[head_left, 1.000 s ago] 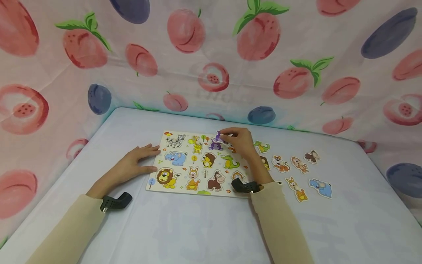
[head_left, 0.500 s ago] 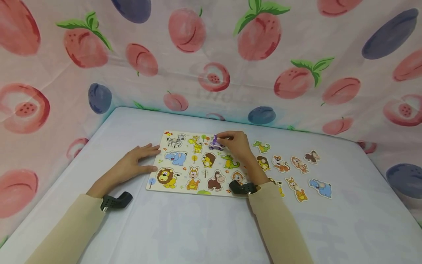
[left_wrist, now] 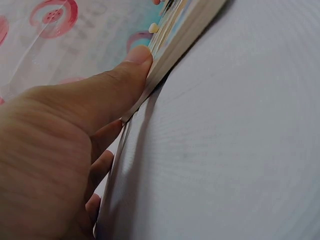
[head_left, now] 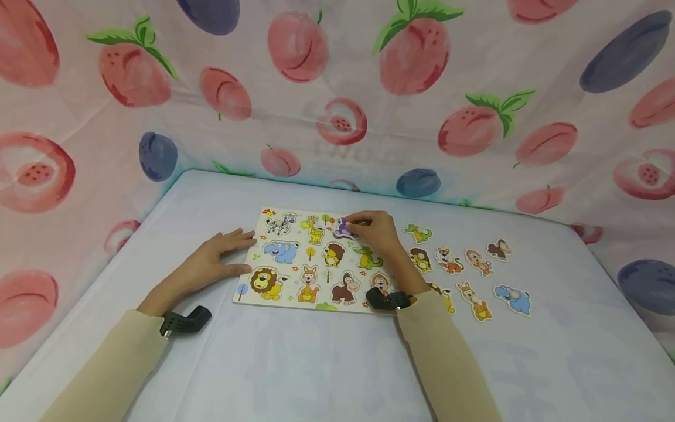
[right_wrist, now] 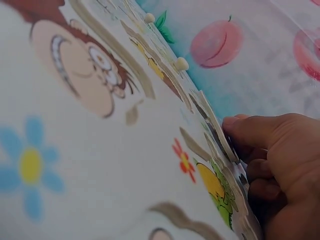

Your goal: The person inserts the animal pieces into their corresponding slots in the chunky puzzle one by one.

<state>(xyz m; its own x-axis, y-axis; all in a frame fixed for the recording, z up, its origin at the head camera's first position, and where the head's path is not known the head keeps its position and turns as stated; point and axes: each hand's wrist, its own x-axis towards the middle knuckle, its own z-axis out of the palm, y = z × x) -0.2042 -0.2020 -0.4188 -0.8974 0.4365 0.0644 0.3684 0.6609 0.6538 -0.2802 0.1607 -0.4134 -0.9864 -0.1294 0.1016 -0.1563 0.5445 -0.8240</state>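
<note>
A wooden animal puzzle board [head_left: 295, 281] lies on the table, with rows of animal-shaped recesses. My left hand [head_left: 218, 261] rests at its left edge, thumb and fingers extended; in the left wrist view the thumb [left_wrist: 120, 82] touches that edge. At the board's upper right, my right hand [head_left: 377, 231] pinches a purple animal piece [head_left: 343, 226] over the matching purple recess. In the right wrist view this piece [right_wrist: 218, 127] stands tilted against the board, my fingertips at its side. The zebra [head_left: 281, 224] and giraffe [head_left: 312, 230] are to its left.
Several loose pieces lie right of the board, among them a crocodile [head_left: 419, 234], hedgehog [head_left: 420, 259], tiger [head_left: 449, 261], monkey [head_left: 479, 262], gorilla [head_left: 498, 250], kangaroo [head_left: 474, 303] and elephant [head_left: 513, 299]. A lion piece [head_left: 448, 300] is partly hidden by my right wrist. A fruit-patterned cloth [head_left: 385, 135] stands behind the table.
My right hand has moved slightly down and left with the purple piece, from above the recess onto it. The left hand stays at the board's edge.
</note>
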